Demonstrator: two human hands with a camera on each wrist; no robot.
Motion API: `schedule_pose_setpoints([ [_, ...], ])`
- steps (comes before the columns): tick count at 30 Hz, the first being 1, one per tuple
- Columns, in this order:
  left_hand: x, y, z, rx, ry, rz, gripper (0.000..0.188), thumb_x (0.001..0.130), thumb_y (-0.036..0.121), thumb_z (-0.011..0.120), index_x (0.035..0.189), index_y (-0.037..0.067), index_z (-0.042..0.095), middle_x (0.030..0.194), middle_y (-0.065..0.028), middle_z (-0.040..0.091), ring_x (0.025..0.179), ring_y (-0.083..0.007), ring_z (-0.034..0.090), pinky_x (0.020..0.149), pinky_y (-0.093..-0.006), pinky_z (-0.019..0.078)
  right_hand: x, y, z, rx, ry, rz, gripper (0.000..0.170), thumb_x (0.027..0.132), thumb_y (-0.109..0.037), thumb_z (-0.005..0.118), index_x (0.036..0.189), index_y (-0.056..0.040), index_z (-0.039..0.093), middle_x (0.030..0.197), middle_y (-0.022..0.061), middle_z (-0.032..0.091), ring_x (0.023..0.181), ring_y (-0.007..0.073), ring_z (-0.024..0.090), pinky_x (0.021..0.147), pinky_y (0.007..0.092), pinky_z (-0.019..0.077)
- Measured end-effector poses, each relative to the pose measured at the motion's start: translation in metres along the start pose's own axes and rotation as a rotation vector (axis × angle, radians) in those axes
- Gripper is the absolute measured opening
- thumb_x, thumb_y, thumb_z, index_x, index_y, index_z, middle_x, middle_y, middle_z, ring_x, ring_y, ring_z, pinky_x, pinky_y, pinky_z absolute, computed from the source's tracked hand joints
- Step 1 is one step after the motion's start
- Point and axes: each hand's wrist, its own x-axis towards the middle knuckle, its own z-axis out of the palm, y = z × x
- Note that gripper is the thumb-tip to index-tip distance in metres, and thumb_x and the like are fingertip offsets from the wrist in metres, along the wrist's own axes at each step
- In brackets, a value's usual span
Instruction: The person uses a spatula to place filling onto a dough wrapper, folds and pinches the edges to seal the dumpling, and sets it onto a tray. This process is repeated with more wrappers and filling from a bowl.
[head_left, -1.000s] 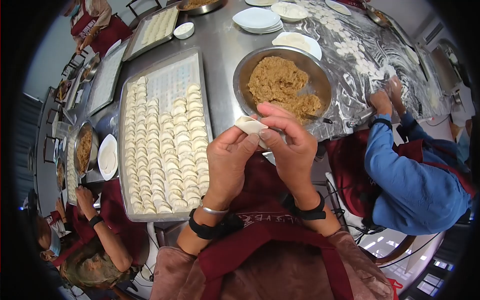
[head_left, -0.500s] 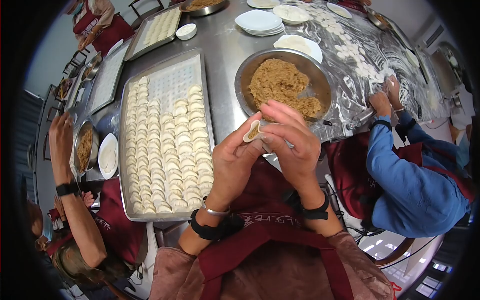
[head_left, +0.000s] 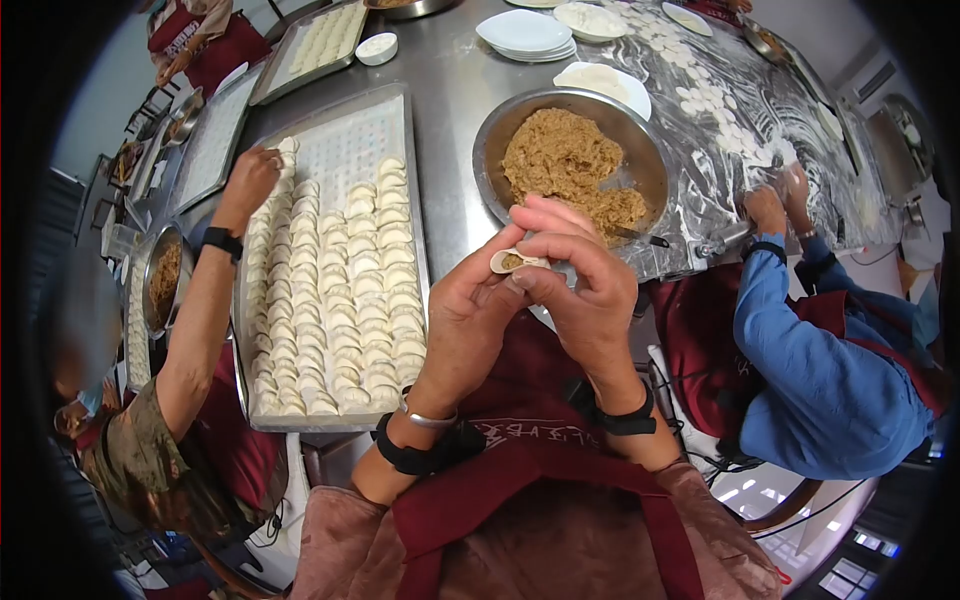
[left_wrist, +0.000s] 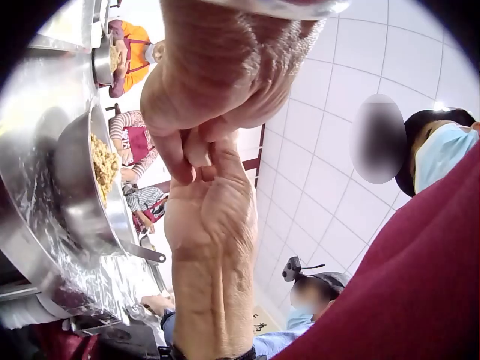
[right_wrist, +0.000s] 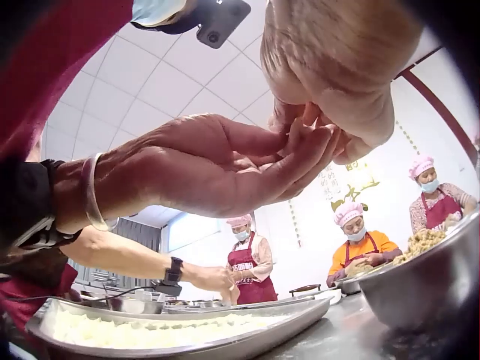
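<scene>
Bare metal is shown across much of the counter [head_left: 445, 110], and its one-to-two-o'clock side, as seen from the head camera, is streaked with white flour [head_left: 790, 110] and strewn with pale dough discs [head_left: 705, 97]. A small dough wrapper [head_left: 508, 262] is held above the near edge, with brown filling visible in its opening. It is pinched by the left hand [head_left: 462, 312] from seven o'clock and by the right hand [head_left: 590, 282] from about four o'clock; each grip is narrow, closed on the dough by thumb and fingers. Just beyond, at one o'clock from the wrapper, a metal bowl [head_left: 652, 160] is partly filled with brown filling [head_left: 558, 150], and a dark handle [head_left: 655, 241] is laid over its near rim. At nine o'clock a metal tray [head_left: 350, 130] is lined with rows of pleated dumplings [head_left: 345, 290]; its far left corner is reached into by another person's hand [head_left: 256, 172], at ten o'clock. White plates [head_left: 525, 32] are stacked at twelve o'clock. Between two and three o'clock, the floured surface is worked over by a person in blue sleeves [head_left: 800, 340]. Masked people in pink caps [right_wrist: 349, 213] are seen beyond in the right wrist view.
</scene>
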Motion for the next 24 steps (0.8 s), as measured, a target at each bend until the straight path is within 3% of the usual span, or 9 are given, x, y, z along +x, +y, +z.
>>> schedule_pose_setpoints([
  [6, -0.002, 0.001, -0.001, 0.068, -0.009, 0.014, 0.045, 0.099, 0.009, 0.054, 0.14, -0.005, 0.041, 0.121, -0.0125, 0.061, 0.108, -0.017, 0.061, 0.092, -0.0306, 0.0533, -0.002, 0.01, 0.0, -0.047, -0.007, -0.125, 0.013, 0.077, -0.007, 0.074, 0.088, -0.0033, 0.069, 0.112, 0.0135, 0.069, 0.115, 0.0319, 0.061, 0.092, 0.0391, 0.0495],
  [9, -0.002, 0.006, -0.004, 0.276, -0.056, -0.004, 0.044, 0.099, 0.006, 0.052, 0.14, -0.004, 0.042, 0.12, -0.0108, 0.062, 0.107, -0.0154, 0.061, 0.091, -0.0295, 0.0531, -0.003, 0.011, 0.0, -0.089, -0.031, -0.182, 0.017, 0.075, -0.009, 0.076, 0.09, -0.0025, 0.069, 0.113, 0.0137, 0.069, 0.116, 0.0335, 0.06, 0.095, 0.0402, 0.0483],
  [16, -0.002, 0.007, -0.001, 0.138, -0.05, -0.046, 0.049, 0.093, -0.005, 0.054, 0.141, -0.003, 0.042, 0.115, -0.0078, 0.063, 0.101, -0.012, 0.062, 0.087, -0.026, 0.0532, 0.004, -0.006, -0.004, -0.132, -0.089, -0.057, 0.026, 0.072, -0.01, 0.077, 0.096, -0.0022, 0.07, 0.118, 0.0141, 0.067, 0.126, 0.0347, 0.053, 0.1, 0.0418, 0.0453],
  [18, -0.001, 0.011, -0.001, 0.127, -0.069, -0.054, 0.05, 0.092, -0.006, 0.055, 0.141, -0.003, 0.042, 0.113, -0.0074, 0.063, 0.1, -0.0114, 0.062, 0.086, -0.0254, 0.0532, 0.005, -0.001, -0.008, -0.063, -0.188, -0.035, 0.026, 0.072, -0.01, 0.078, 0.096, -0.0027, 0.07, 0.12, 0.0137, 0.066, 0.128, 0.0343, 0.05, 0.1, 0.042, 0.0448],
  [21, -0.001, 0.015, -0.001, 0.238, -0.108, -0.125, 0.05, 0.092, -0.006, 0.054, 0.141, -0.003, 0.042, 0.113, -0.0067, 0.063, 0.1, -0.0112, 0.062, 0.085, -0.0253, 0.0531, 0.003, 0.003, -0.008, -0.003, -0.175, -0.024, 0.021, 0.073, -0.009, 0.078, 0.091, -0.0027, 0.071, 0.115, 0.0126, 0.068, 0.124, 0.034, 0.054, 0.096, 0.0411, 0.0471],
  [24, -0.003, 0.015, 0.003, 0.197, -0.032, -0.118, 0.046, 0.092, -0.006, 0.053, 0.137, -0.003, 0.045, 0.111, -0.0062, 0.063, 0.098, -0.0108, 0.062, 0.085, -0.0248, 0.0529, 0.0, 0.01, -0.006, 0.013, -0.148, -0.076, 0.014, 0.074, -0.008, 0.077, 0.085, -0.0025, 0.07, 0.108, 0.0114, 0.07, 0.119, 0.0335, 0.058, 0.092, 0.0397, 0.0496],
])
